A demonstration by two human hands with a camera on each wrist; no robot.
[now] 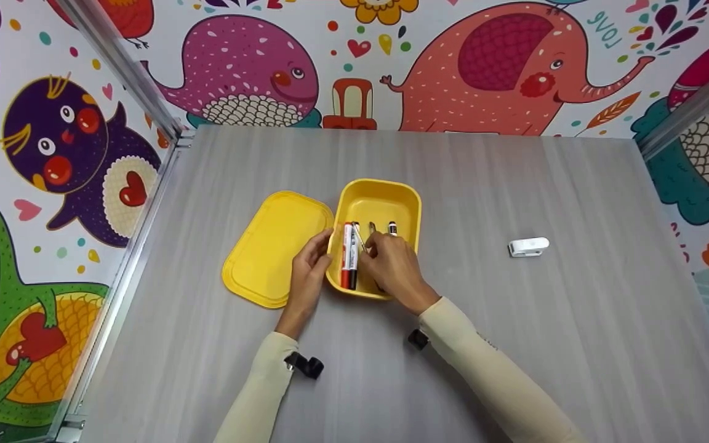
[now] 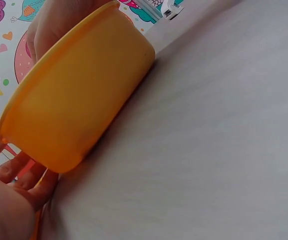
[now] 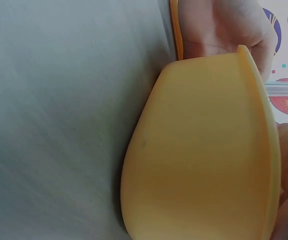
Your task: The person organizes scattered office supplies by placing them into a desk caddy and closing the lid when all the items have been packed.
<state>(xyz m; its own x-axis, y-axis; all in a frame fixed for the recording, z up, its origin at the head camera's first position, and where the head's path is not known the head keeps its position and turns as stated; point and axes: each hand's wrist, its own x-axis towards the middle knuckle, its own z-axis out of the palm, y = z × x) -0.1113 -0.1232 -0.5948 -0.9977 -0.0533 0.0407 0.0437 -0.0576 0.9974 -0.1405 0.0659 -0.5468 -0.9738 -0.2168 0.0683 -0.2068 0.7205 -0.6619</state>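
A yellow plastic box (image 1: 416,212) stands uncovered on the table. My left hand (image 1: 308,274) lies along its left wall, fingertips touching the outside near the rim. My right hand (image 1: 394,264) reaches down into the box and pinches a thin silvery stick (image 1: 359,236), its lower part hidden by the fingers. Left of that lie a red-and-white marker (image 1: 346,255) and a black-and-white marker (image 1: 354,261), side by side. A dark-tipped slim item (image 1: 372,227) and a black-capped marker end (image 1: 392,228) show beyond the right hand.
The yellow lid (image 1: 274,249) lies flat just left of the box. Farther right on the grey table (image 1: 576,344) is a small white stapler-like object (image 1: 528,247). Printed cartoon walls and metal frame bars (image 1: 139,74) border the back and sides.
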